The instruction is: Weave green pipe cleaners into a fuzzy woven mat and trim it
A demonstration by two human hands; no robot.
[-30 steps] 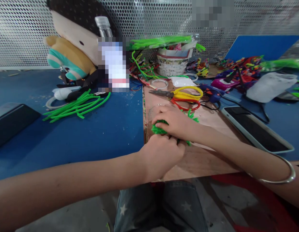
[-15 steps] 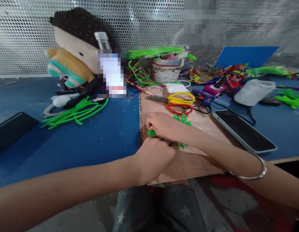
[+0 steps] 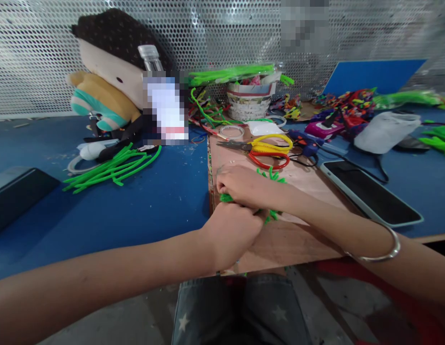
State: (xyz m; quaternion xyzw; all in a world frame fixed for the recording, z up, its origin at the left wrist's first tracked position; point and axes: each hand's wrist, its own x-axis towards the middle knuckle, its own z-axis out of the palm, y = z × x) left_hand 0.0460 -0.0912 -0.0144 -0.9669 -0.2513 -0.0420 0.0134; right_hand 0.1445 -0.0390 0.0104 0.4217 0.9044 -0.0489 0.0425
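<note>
One head-worn camera looked forward and down, from close above the left hand [image 3: 234, 235] and right hand [image 3: 245, 186], across the table [image 3: 165, 201] toward the mesh wall [image 3: 35, 57].
</note>
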